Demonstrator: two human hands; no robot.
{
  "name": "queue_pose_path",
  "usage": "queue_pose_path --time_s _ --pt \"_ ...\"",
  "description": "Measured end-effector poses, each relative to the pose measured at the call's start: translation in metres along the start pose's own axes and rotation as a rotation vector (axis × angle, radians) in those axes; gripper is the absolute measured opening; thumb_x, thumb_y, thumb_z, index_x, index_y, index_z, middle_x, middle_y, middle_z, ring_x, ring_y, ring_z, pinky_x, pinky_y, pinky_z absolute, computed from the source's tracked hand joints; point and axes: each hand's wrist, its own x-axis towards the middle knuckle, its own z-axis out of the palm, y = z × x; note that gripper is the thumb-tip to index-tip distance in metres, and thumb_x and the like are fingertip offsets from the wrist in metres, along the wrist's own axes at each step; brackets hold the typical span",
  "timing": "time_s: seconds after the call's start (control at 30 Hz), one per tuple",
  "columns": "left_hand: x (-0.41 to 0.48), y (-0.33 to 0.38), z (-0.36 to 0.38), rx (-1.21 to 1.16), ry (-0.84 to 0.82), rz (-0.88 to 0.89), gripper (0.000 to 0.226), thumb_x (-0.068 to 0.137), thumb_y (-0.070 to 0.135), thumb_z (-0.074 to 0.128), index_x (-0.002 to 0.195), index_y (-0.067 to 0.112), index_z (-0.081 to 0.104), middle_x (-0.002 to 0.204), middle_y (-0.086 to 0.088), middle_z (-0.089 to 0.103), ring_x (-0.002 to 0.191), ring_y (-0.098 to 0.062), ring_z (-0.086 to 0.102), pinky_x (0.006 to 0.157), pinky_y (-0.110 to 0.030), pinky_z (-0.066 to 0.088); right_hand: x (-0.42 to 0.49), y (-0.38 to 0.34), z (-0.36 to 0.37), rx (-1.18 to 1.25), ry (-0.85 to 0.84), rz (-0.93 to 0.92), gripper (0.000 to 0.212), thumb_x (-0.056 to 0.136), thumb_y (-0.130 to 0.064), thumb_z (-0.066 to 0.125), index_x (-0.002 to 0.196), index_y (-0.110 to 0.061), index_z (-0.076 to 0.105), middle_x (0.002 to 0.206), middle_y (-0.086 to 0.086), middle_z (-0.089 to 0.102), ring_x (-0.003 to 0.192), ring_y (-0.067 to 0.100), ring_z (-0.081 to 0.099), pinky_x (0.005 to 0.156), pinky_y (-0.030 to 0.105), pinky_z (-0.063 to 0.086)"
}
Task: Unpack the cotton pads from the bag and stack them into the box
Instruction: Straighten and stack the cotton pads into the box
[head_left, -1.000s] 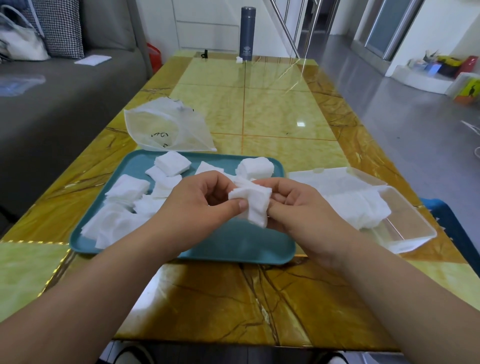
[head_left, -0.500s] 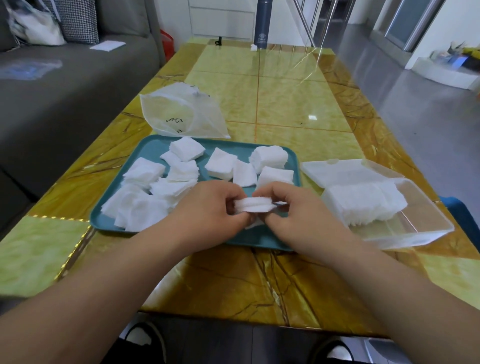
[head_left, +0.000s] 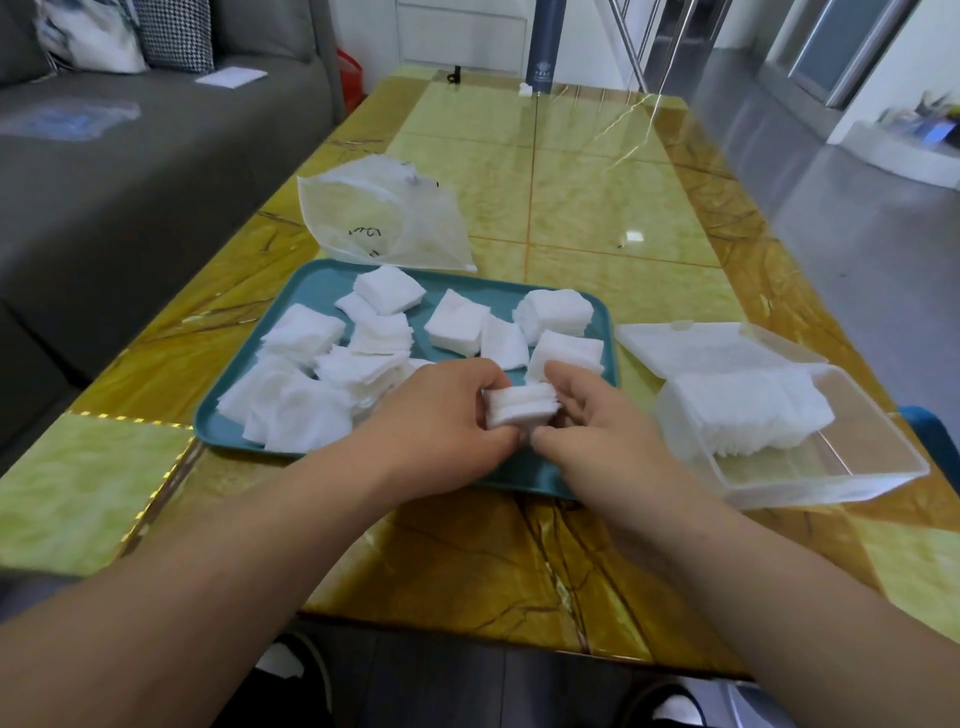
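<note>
1. Table (head_left: 467, 561): glossy yellow-green stone pattern. Both forearms reach across its near edge.

2. Left hand (head_left: 441, 415) and right hand (head_left: 597, 426): they meet over the near part of the tray, taken here as the centre of the dial. The fingers of both are curled inward and pinch the held stack (head_left: 519, 408), a short pile of cotton pads. The left hand grips its left edge and the right hand its right edge. The pile is kept level and edge-on, I judge so that its sides can be squared and it can go in as one block.

3. Tray (head_left: 545, 480): teal, lying under and beyond the hands. The loose pads (head_left: 306, 410) and small piles spread from 9 round to 1 o'clock. It seems to serve as a sorting ground between bag and box.

4. Box (head_left: 831, 473): clear plastic, at 3 o'clock, just beside the tray's right edge. I cannot tell whether the two touch. Its lid (head_left: 696, 345) lies folded back toward 2 o'clock, leaving the mouth free. The packed pads (head_left: 743, 410) fill the far-left part, and the near-right part is bare. It stands on the right hand's side, probably for a short carry.

5. Bag (head_left: 379, 223): translucent, at 11 o'clock just past the tray's far rim. It is slack and looks emptied. Unpacking appears finished and stacking is partway done.

6. Flask (head_left: 543, 47), dark, stands at 12 o'clock at the table's far end. The sofa (head_left: 130, 171), grey, runs from 9 to 10 o'clock. Neither has a part in the work.
</note>
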Motion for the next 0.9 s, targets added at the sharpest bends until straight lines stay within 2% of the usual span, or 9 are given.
queue_pose_path --time_s 0.1,0.2,0.3,0.43,0.53,0.63,0.7,0.8,0.9 --pt "0.001 0.0 0.0 -0.014 -0.008 0.006 0.017 0.082 0.044 0.075 0.092 0.036 0.065 0.068 0.01 0.066 0.062 -0.002 0.06 0.057 -0.024 0.041 0.0 0.0 0.003 0.045 0.033 -0.023 0.058 0.094 -0.006 0.063 0.144 -0.034 0.053 0.118 -0.021 0.064 0.114 0.0 0.062 0.096 0.018 0.046" --pt "0.001 -0.001 -0.002 0.006 -0.006 0.01 0.018 0.082 0.044 0.075 0.094 0.034 0.066 0.069 0.009 0.065 0.065 -0.006 0.061 0.058 -0.026 0.042 0.003 -0.001 0.005 0.062 0.114 -0.045 0.04 0.103 -0.021 0.062 0.142 -0.024 0.059 0.127 -0.013 0.066 0.115 0.001 0.063 0.093 0.012 0.045" --pt "0.0 -0.001 -0.001 0.008 -0.001 0.012 0.018 0.081 0.044 0.075 0.093 0.034 0.066 0.067 0.01 0.065 0.065 -0.007 0.061 0.059 -0.028 0.044 0.006 -0.003 0.008 -0.03 0.163 -0.094 0.031 0.104 -0.024 0.059 0.135 -0.024 0.065 0.118 -0.012 0.07 0.108 0.0 0.064 0.082 0.001 0.043" --pt "0.0 -0.002 0.0 0.002 0.0 -0.001 0.018 0.081 0.044 0.076 0.092 0.034 0.065 0.067 0.01 0.065 0.064 -0.006 0.061 0.059 -0.026 0.044 0.01 -0.002 0.01 -0.155 0.183 -0.13 0.033 0.104 -0.022 0.059 0.136 -0.02 0.066 0.129 -0.005 0.069 0.12 0.009 0.062 0.103 0.02 0.046" --pt "0.001 -0.002 0.0 -0.003 0.006 -0.01 0.015 0.083 0.041 0.075 0.09 0.033 0.065 0.067 0.01 0.064 0.064 -0.006 0.059 0.059 -0.027 0.043 0.011 -0.004 0.008 -0.221 0.181 -0.155 0.03 0.105 -0.021 0.056 0.132 -0.02 0.069 0.126 -0.006 0.069 0.116 0.006 0.058 0.092 0.009 0.038" --pt "0.002 0.001 -0.006 -0.104 0.021 -0.006 0.01 0.084 0.034 0.076 0.088 0.029 0.069 0.065 0.008 0.065 0.059 -0.007 0.057 0.06 -0.028 0.044 0.009 -0.01 0.002 -0.209 0.158 -0.181 0.024 0.104 -0.023 0.056 0.117 -0.013 0.074 0.104 -0.005 0.071 0.091 0.004 0.058 0.072 0.007 0.038" --pt "0.001 0.004 -0.014 -0.269 0.032 -0.004 0.01 0.085 0.03 0.079 0.09 0.024 0.073 0.066 0.003 0.066 0.058 -0.008 0.056 0.06 -0.029 0.043 0.004 -0.019 -0.003 -0.148 0.152 -0.191 0.025 0.099 -0.031 0.065 0.117 -0.018 0.076 0.101 -0.011 0.074 0.09 0.001 0.064 0.076 0.009 0.044" --pt "-0.006 0.012 -0.024 -0.532 0.051 -0.024 0.015 0.086 0.03 0.081 0.095 0.019 0.075 0.072 -0.004 0.061 0.063 -0.011 0.052 0.057 -0.026 0.04 -0.008 -0.035 -0.018 -0.088 0.18 -0.262 0.026 0.083 -0.04 0.083 0.104 -0.026 0.078 0.089 -0.007 0.077 0.081 0.002 0.069 0.071 0.015 0.054" --pt "-0.01 0.024 -0.026 -0.609 0.09 -0.026 0.014 0.088 0.029 0.08 0.099 0.021 0.076 0.075 -0.005 0.059 0.065 -0.013 0.049 0.057 -0.025 0.039 -0.016 -0.045 -0.032 -0.048 0.103 -0.25 0.039 0.072 -0.039 0.092 0.105 -0.026 0.077 0.091 -0.004 0.078 0.084 0.006 0.072 0.079 0.025 0.061"
